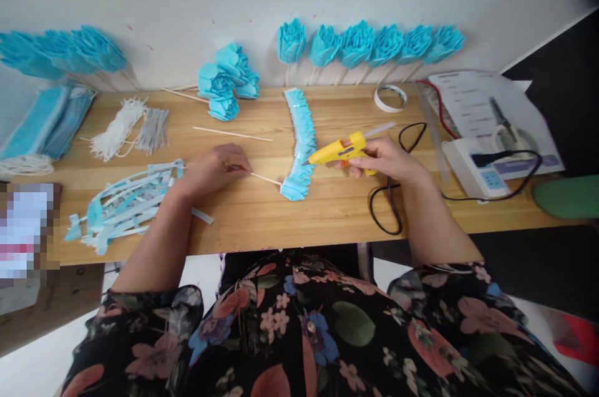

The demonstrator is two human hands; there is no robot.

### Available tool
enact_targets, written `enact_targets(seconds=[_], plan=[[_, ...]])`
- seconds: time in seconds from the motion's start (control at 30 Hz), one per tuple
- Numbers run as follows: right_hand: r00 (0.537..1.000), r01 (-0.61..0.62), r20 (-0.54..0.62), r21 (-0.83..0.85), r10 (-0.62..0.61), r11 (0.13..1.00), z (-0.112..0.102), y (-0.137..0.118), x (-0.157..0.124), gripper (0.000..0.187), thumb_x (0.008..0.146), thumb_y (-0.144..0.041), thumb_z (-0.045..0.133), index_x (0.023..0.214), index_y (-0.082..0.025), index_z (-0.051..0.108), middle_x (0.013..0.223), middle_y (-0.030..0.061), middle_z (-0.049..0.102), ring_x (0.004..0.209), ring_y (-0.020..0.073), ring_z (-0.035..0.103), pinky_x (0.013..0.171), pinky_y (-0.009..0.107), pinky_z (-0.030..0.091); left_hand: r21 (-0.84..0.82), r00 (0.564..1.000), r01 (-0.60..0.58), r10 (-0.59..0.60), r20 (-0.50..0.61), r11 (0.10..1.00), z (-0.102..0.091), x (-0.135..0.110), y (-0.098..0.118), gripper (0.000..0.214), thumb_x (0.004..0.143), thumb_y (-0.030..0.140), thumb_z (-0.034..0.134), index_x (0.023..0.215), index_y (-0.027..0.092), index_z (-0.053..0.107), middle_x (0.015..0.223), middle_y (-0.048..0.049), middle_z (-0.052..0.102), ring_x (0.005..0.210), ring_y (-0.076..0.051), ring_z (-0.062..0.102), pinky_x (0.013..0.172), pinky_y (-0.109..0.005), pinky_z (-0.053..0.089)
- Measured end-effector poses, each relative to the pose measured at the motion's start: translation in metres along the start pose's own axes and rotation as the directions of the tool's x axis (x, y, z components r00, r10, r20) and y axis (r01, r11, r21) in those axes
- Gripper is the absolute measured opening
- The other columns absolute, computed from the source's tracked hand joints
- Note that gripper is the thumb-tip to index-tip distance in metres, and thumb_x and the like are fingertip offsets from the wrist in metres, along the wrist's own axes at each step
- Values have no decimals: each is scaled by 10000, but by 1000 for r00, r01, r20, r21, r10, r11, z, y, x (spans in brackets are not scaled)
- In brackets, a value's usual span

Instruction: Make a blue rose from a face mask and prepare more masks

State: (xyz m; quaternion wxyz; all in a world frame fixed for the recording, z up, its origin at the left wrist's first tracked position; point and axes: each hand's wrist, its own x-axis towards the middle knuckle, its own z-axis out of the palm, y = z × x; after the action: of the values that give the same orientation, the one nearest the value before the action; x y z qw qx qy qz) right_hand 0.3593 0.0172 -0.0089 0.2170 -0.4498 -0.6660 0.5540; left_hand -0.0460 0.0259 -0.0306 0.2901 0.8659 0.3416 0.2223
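Note:
My right hand (386, 158) is closed round a yellow glue gun (340, 150). Its nozzle points left and touches a long curved strip of blue ruffled petals (301, 142) lying on the wooden table (262, 210). My left hand (216, 167) pinches a thin wooden stick (266, 179). The stick's far end reaches the lower end of the blue strip.
Finished blue flowers (369, 44) on sticks lean against the wall, more (227, 78) lie at centre-left. Blue scraps (124, 205), white ear loops (116, 128), a mask stack (44, 122), tape roll (390, 98), power strip (477, 172) and black cord (386, 197) lie about.

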Motion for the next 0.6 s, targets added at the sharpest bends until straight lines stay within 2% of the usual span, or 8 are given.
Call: enact_targets(seconds=[0.2,0.43,0.6], plan=[[1000,-1,15,-41,1,999,0,0,2,390,830,-537,739,961,-170,761,699,36,692,609,138,605,525,255,431,15,1000,-9,9,11,1000,0,0,-1,266,949,365,597,812,187,740,844,-67,701,804,-186,647,736,-298,495],[991,27,-131,-31,-31,999,-8,3,-5,395,824,-577,735,910,-193,764,758,58,715,613,140,575,497,262,408,7,1000,-3,3,3,1000,-1,0,3,260,946,363,601,806,189,736,837,-62,699,793,-181,644,738,-291,489],[993,8,-115,-31,-12,999,-4,2,-2,397,816,-565,750,948,-192,762,774,55,721,624,141,592,512,264,430,10,1000,6,-6,2,1000,0,0,2,242,942,344,607,818,188,744,856,-70,701,809,-188,645,751,-298,491]])
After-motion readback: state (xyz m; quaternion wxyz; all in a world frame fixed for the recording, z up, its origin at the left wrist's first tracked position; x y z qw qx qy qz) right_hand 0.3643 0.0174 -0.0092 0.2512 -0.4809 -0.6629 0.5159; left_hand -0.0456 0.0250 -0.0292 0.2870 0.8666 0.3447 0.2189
